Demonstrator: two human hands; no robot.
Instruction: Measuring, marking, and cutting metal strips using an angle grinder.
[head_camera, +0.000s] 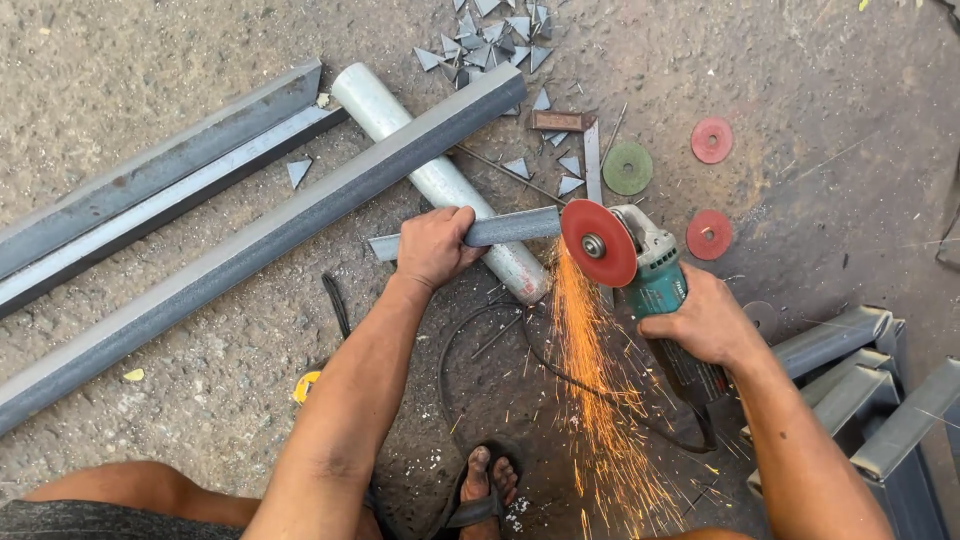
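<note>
Gritty concrete floor (200, 400), scattered offcuts (490, 45).

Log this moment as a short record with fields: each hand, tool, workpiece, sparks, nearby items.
left hand: grips short steel angle piece, holding it across galvanised pipe
right hand: holds green angle grinder
tool: red disc meets the piece's right end
sparks: spray toward the sandalled foot
nearby: spare discs, triangular steel offcuts, long angle bars on concrete
</note>
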